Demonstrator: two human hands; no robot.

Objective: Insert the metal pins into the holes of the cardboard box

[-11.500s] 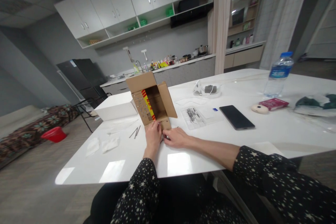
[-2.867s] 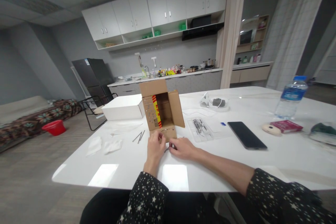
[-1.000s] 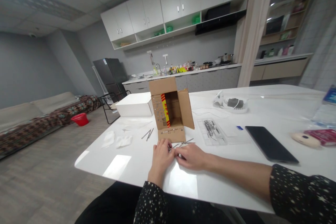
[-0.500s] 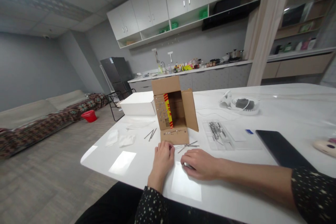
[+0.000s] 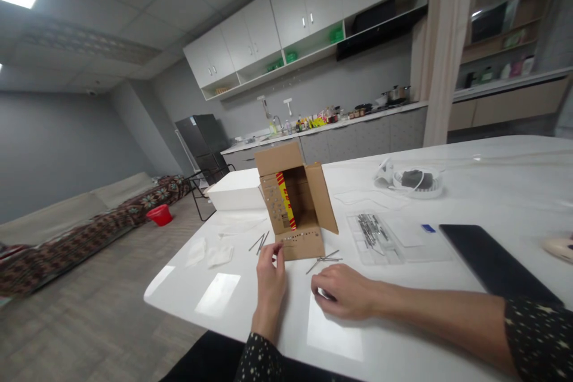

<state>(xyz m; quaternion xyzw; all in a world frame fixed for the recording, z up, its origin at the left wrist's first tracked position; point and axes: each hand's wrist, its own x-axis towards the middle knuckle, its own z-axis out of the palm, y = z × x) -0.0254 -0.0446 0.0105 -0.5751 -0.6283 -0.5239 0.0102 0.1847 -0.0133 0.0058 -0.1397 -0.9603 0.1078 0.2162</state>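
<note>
A small open cardboard box [image 5: 308, 200] with a red and yellow strip stands on the white table [image 5: 403, 322]. Its front flap [image 5: 302, 245] lies forward and carries rows of small metal nail heads. My left hand [image 5: 270, 277] is raised at the flap's left corner, thumb and forefinger pinching its edge. My right hand [image 5: 342, 298] rests curled on the table to the right, fingertips down over something small and dark that I cannot make out. Loose nails [image 5: 323, 260] lie between my right hand and the flap.
Two more nails [image 5: 258, 242] lie left of the box, beside white tissues [image 5: 210, 253]. A clear tray of nails [image 5: 371, 231] and a black phone [image 5: 492, 262] lie to the right. A white box [image 5: 233, 191] stands behind, a coiled white cable [image 5: 414, 180] farther back.
My right hand has drawn back from the flap toward me and to the right. My left hand has lifted to the flap's left corner. The view has swung left.
</note>
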